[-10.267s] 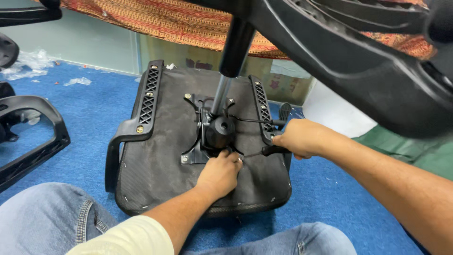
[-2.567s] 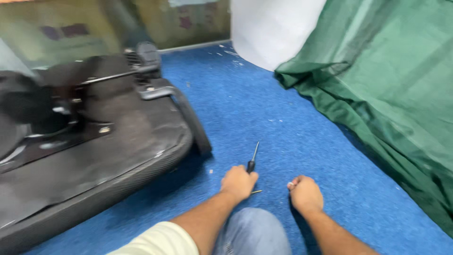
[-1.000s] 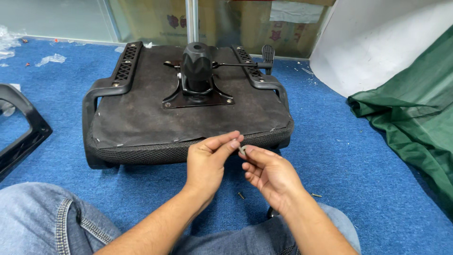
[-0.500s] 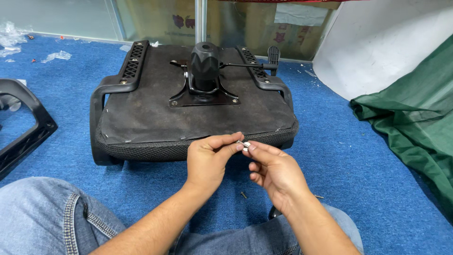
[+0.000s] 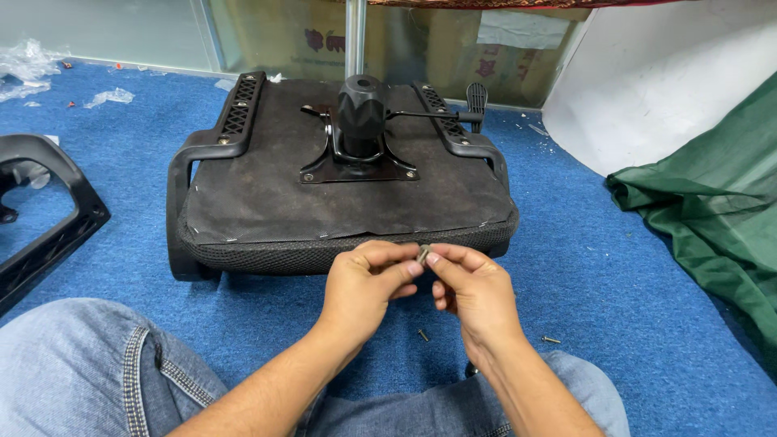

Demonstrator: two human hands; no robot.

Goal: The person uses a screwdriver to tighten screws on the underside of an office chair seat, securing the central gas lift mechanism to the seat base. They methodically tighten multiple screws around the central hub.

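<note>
Blue carpet floor (image 5: 631, 267): left hand (image 5: 364, 283) and right hand (image 5: 473, 287) stayed pinched on small metal fastener (image 5: 422, 254), now raised nearer upturned black chair seat (image 5: 340, 202).

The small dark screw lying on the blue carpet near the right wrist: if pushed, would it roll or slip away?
The small dark screw is thin and cylindrical, so it might roll a little. The blue carpet looks fibrous and would probably stop it soon. It seems tiny, so likely light and fiddly to pinch.
</note>
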